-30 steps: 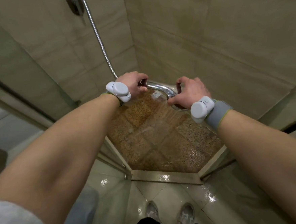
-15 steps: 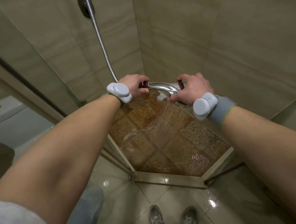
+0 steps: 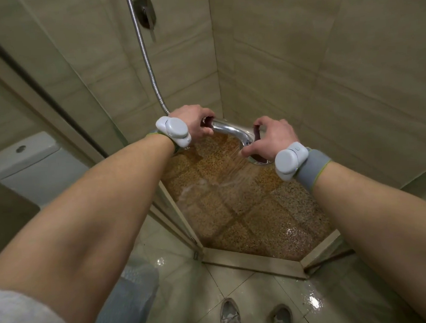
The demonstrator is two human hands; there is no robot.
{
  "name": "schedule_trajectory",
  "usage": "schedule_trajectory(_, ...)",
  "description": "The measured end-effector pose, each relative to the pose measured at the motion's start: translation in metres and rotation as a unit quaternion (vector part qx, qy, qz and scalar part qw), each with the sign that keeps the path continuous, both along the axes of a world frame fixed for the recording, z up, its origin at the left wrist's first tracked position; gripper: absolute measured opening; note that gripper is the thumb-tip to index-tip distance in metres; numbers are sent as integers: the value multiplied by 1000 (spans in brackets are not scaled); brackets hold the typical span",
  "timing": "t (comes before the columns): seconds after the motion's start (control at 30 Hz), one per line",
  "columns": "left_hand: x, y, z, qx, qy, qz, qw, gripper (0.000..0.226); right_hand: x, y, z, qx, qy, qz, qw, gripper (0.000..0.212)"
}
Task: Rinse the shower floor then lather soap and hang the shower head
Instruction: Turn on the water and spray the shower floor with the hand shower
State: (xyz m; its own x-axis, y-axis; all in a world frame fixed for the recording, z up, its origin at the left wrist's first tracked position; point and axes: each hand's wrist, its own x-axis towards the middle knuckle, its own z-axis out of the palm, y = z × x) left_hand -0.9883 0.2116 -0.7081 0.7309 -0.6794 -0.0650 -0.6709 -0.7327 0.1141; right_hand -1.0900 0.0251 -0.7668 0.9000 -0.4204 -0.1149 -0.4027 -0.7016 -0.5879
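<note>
I hold a chrome shower head (image 3: 232, 131) out over the shower floor (image 3: 250, 209). My left hand (image 3: 195, 123) grips its handle where the metal hose (image 3: 146, 55) joins. My right hand (image 3: 272, 137) curls round the round spray face, which is partly hidden under my palm. Water streams down and to the left onto the brown speckled tiles, which are wet and glossy. Both wrists wear grey bands with white pods.
Beige tiled walls close the corner stall. A wall valve (image 3: 146, 11) sits high behind the hose. A glass door panel (image 3: 119, 132) stands at the left, a raised sill (image 3: 251, 260) at the front. A toilet cistern (image 3: 27, 159) is far left. My shoes (image 3: 255, 318) stand on wet floor tiles.
The view has tilted up and right, showing more wall and the valve. Both hands keep their hold on the shower head, and the spray has swept further left across the floor.
</note>
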Motion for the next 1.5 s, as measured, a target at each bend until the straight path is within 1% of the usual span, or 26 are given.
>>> schedule_trajectory(0.2,-2,-9,0,1,2,3,1000,18,-4,-8,0,-6,-4,-3,1000,77)
schedule_trajectory(0.37,-3,-26,-5,-17,20,-14,1000,20,-12,-27,13,-43,8,-18,999,73)
schedule_trajectory(0.57,-5,-45,-11,-44,35,-14,998,18,-20,-43,23,-94,-2,-43,995,75)
schedule_trajectory(0.67,-6,-51,-12,-55,38,-16,998,18,-22,-47,22,-104,-11,-52,993,78)
schedule_trajectory(0.87,-3,-49,-4,-44,28,-22,998,19,-19,-46,17,-94,-16,-46,994,77)
schedule_trajectory(1.1,-1,-31,3,-12,14,-16,1000,23,-4,-33,13,-45,4,-17,999,76)
schedule_trajectory(1.23,2,-17,9,2,0,4,1000,25,3,-15,7,-18,-14,-14,1000,76)
schedule_trajectory(1.33,5,-9,11,-6,-17,13,1000,28,7,-8,6,-8,-28,-14,999,78)
schedule_trajectory(1.5,9,3,15,-14,-45,29,998,35,12,3,7,2,-58,-9,998,75)
